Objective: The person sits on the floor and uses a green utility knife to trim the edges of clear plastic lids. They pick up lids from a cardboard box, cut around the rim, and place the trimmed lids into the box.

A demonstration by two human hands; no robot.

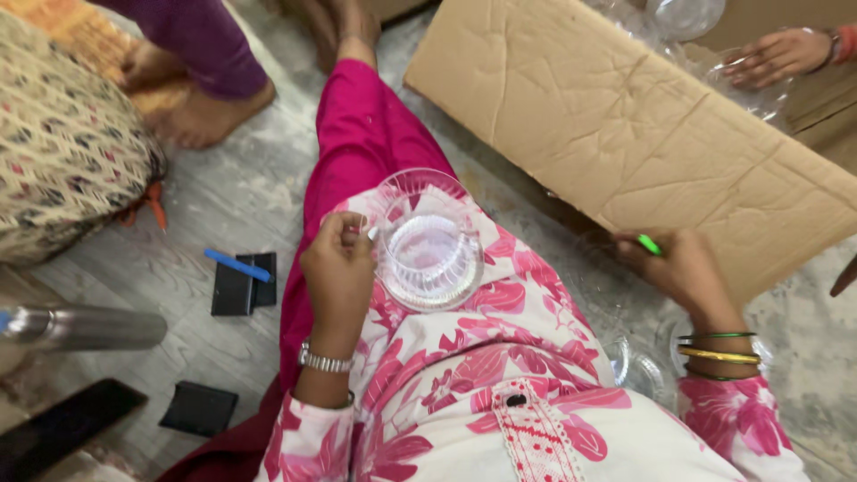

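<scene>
From the head camera, two hands of the person show. The left hand curls its fingers around the rim of one clear ribbed plastic cup, which rests on the lap just beside the thumb. The right hand is closed around one green marker; only its tip sticks out above the fingers, the rest is hidden. Just beyond that hand lies one cardboard sheet. Below the right wrist, more clear cups blur together, so their count is unclear. Left of the left hand lie one blue pen and two black pads. A co-worker's hand touches clear plastic at the far corner, cut off by the edge.
</scene>
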